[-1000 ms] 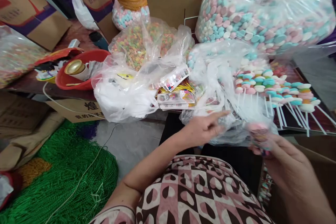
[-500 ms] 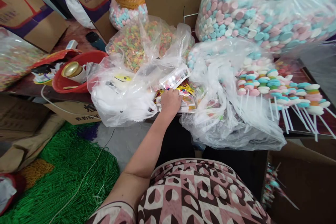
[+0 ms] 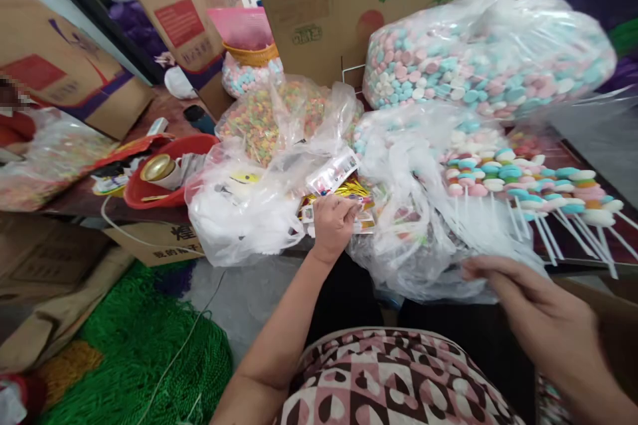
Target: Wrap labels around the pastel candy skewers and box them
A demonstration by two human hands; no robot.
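My left hand [image 3: 333, 226] is closed in a pinch over a pile of gold twist ties [image 3: 353, 187] and printed labels [image 3: 366, 220] at the table's front edge. Whatever is between its fingertips is too small to make out. A white printed packet [image 3: 333, 171] lies just behind it. My right hand [image 3: 543, 312], slightly blurred, hangs in front of a crumpled clear plastic bag [image 3: 413, 265]. Its fingers stretch leftward, loosely apart, with nothing visible in them. Beyond that hand lie several skewers of pink, blue and white candy [image 3: 563, 186], their white sticks pointing toward me.
Big bags of pastel candy [image 3: 478, 73] and orange-green candy [image 3: 279, 113] stand behind. At left are a white plastic bag [image 3: 239, 219] and a red basin [image 3: 199, 146] holding a gold bowl. A cardboard box [image 3: 343, 6] rises at the back. Green strands [image 3: 149, 339] cover the floor.
My right hand has come into view from the lower right. My left hand has lifted slightly from the pile, its fingertips now pinched to the right. The camera view has tilted up.
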